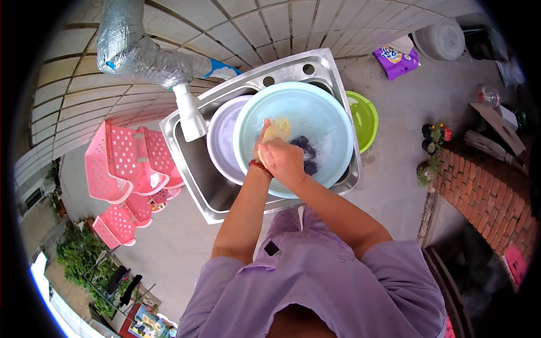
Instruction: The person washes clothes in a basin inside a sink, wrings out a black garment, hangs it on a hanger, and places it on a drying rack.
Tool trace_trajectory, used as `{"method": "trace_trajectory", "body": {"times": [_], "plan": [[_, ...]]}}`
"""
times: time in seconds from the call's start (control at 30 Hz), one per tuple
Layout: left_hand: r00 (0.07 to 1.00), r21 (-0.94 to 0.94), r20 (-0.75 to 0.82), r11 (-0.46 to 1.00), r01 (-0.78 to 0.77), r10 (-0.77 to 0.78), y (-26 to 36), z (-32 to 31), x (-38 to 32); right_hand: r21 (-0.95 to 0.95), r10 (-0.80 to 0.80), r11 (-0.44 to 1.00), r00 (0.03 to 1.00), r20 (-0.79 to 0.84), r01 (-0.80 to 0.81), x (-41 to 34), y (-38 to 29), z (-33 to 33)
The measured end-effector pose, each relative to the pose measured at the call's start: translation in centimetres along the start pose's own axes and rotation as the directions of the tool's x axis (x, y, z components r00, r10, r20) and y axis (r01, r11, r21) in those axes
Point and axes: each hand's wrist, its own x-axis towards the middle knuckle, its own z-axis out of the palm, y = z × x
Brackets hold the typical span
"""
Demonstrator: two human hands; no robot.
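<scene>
Both hands are pressed together over a light blue plastic basin [296, 95], gripping a wet, pale yellow cloth [280, 127]. My left hand [260, 141], with a dark red beaded bracelet [260, 167] at its wrist, is partly hidden behind the cloth and the other hand. My right hand [282, 161] is closed over the cloth's near end. Dark fabric [305, 148] lies in the basin's water, with suds beside it. The basin rests on a double-bowl stainless steel sink [194, 186] and overlaps a lavender basin [219, 143] on its left.
A foil-wrapped pipe [127, 55] with a white plastic end [189, 116] overhangs the sink's left. Pink perforated plastic racks [122, 164] stand at left. On the right are a green basin [362, 120], a purple bag [395, 63] and a brick structure [482, 190]. A tiled wall [274, 21] runs behind.
</scene>
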Motion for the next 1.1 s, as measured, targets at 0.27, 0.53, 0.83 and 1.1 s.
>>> {"method": "trace_trajectory", "body": {"times": [0.27, 0.53, 0.83, 1.1], "plan": [[0.911, 0.405, -0.309, 0.904, -0.135, 0.274, 2.3, 0.8, -1.4, -0.356, 0.325, 0.879, 0.945, -0.043, -0.318, 3.5, 11.3, -1.5], [0.906, 0.826, -0.148, 0.554, -0.107, 0.396, 0.9, 1.3, -0.5, -0.366, 0.212, 0.921, 0.960, 0.185, -0.133, 3.1, 10.8, -1.4], [0.992, 0.147, -0.118, 0.987, 0.064, -0.046, 1.7, 1.3, -0.2, -0.066, 0.024, 0.998, 0.998, 0.053, -0.021, -1.4, -2.7, -0.7], [0.944, 0.288, -0.227, 0.942, -0.171, 0.241, 0.2, 2.8, -1.7, -0.301, 0.398, 0.886, 0.913, 0.096, -0.354, 3.8, 9.1, -1.7]]}}
